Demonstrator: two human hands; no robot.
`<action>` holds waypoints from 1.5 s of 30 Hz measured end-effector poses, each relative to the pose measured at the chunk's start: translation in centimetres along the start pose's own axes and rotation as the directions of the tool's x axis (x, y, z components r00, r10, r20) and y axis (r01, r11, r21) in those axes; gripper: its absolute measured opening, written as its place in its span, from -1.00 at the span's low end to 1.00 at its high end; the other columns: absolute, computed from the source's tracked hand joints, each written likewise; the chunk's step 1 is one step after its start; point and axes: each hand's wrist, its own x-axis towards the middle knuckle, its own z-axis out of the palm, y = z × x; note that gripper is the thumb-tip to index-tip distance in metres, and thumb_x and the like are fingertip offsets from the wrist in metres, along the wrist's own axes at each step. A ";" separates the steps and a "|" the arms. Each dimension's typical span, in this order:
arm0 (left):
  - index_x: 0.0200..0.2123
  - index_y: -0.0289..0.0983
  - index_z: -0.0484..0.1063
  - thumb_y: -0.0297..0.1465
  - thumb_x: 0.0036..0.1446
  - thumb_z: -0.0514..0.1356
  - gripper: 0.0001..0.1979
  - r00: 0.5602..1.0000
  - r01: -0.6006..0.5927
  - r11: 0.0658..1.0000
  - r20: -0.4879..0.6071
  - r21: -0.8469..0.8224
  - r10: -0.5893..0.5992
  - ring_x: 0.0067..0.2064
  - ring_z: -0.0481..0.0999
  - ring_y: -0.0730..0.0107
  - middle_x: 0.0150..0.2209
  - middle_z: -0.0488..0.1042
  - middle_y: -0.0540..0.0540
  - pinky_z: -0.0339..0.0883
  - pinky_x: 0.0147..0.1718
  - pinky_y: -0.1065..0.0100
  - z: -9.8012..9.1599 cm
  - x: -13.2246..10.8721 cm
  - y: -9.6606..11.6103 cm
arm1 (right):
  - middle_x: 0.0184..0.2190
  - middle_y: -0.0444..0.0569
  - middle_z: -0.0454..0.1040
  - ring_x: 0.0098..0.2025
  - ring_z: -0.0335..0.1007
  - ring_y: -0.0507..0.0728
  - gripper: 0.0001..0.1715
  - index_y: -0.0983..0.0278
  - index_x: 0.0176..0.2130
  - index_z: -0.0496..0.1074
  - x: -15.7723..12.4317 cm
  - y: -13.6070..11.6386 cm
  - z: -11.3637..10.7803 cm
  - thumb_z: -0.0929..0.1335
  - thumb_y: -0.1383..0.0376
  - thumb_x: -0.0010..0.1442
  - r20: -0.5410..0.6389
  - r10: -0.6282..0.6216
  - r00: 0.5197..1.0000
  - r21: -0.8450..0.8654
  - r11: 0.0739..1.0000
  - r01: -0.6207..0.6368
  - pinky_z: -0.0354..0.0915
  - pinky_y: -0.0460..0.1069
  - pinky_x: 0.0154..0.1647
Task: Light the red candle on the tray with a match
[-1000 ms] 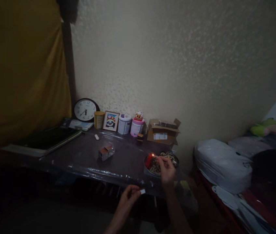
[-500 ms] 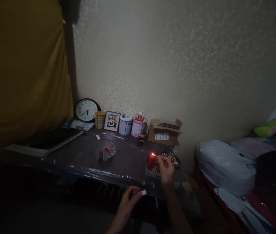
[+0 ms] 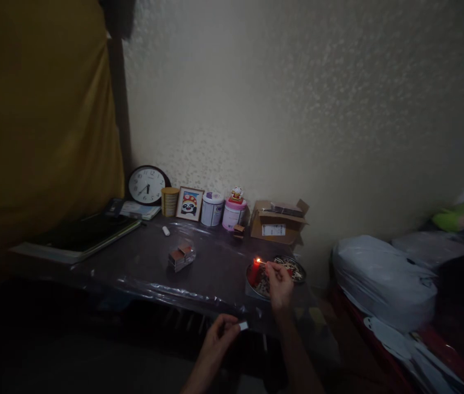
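My right hand (image 3: 280, 283) pinches a burning match (image 3: 261, 262), its small flame held at the top of a red candle (image 3: 254, 271). The candle stands on a round patterned plate (image 3: 293, 272) at the right end of a dark table (image 3: 145, 262) covered with clear plastic. Lower down, in front of the table's near edge, my left hand (image 3: 217, 342) is closed around a small matchbox (image 3: 243, 326). The room is dim.
A pack of matchboxes (image 3: 180, 255) lies mid-table. Along the wall stand a clock (image 3: 147, 185), a yellow tin (image 3: 169, 201), a framed panda picture (image 3: 190, 204), two cans (image 3: 212, 208), and an open cardboard box (image 3: 278, 221). Books (image 3: 76, 236) lie left. Bags (image 3: 380, 280) are piled right.
Both hands stay almost where they were; the view has shifted slightly. The match keeps burning at the candle top.
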 end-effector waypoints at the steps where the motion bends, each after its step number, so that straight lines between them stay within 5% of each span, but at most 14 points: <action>1: -0.42 -0.25 0.39 -0.14 -0.19 0.27 -0.67 1.000 0.006 1.000 0.000 -0.003 -0.006 -0.42 0.38 0.37 -0.52 0.41 0.05 0.19 -0.39 0.39 0.0 0.0 0.0 | -0.51 -0.06 0.51 -0.45 0.40 0.10 -0.64 0.30 -0.45 0.45 0.0 0.1 0.0 0.42 0.06 -0.14 -0.002 0.000 1.000 0.000 1.000 0.000 0.34 0.00 -0.36; 24: -0.44 -0.25 0.39 -0.13 -0.22 0.28 -0.66 1.000 0.018 1.000 -0.006 0.005 -0.018 -0.42 0.36 0.38 -0.55 0.37 0.08 0.17 -0.39 0.39 -0.1 0.1 -0.2 | -0.55 -0.11 0.47 -0.48 0.37 0.06 -0.70 0.31 -0.45 0.45 0.2 0.0 0.2 0.42 0.12 -0.13 -0.006 0.019 1.000 0.032 0.999 -0.019 0.32 -0.02 -0.39; 35: -0.42 -0.26 0.39 -0.13 -0.21 0.28 -0.65 1.000 0.019 0.999 0.004 0.026 -0.019 -0.40 0.35 0.36 -0.53 0.38 0.05 0.17 -0.37 0.37 -0.2 0.2 -0.3 | -0.57 -0.11 0.47 -0.52 0.37 0.05 -0.67 0.30 -0.46 0.45 -0.2 -1.9 -0.2 0.45 0.11 -0.18 -0.019 0.040 0.999 0.073 0.997 -0.039 0.34 -0.04 -0.46; 39: -0.42 -0.25 0.39 -0.10 -0.22 0.28 -0.63 1.000 0.025 0.999 0.002 0.038 -0.025 -0.42 0.35 0.36 -0.54 0.38 0.06 0.17 -0.39 0.38 -0.4 0.1 -0.3 | -0.58 -0.12 0.45 -0.54 0.37 0.03 -0.70 0.29 -0.45 0.45 0.4 -5.5 -2.2 0.47 0.15 -0.18 -0.024 0.075 0.997 0.159 0.985 -0.070 0.34 -0.05 -0.49; 45: -0.44 -0.26 0.41 -0.08 -0.23 0.28 -0.62 1.000 0.010 0.999 -0.009 0.048 -0.009 -0.38 0.37 0.34 -0.51 0.41 0.04 0.18 -0.36 0.38 -0.5 0.1 -0.2 | -0.47 -0.15 0.41 -0.49 0.33 -0.02 -0.77 0.22 -0.44 0.40 3.1 -10.1 -9.7 0.44 0.16 -0.11 -0.017 0.027 0.999 0.308 0.951 -0.021 0.33 -0.09 -0.45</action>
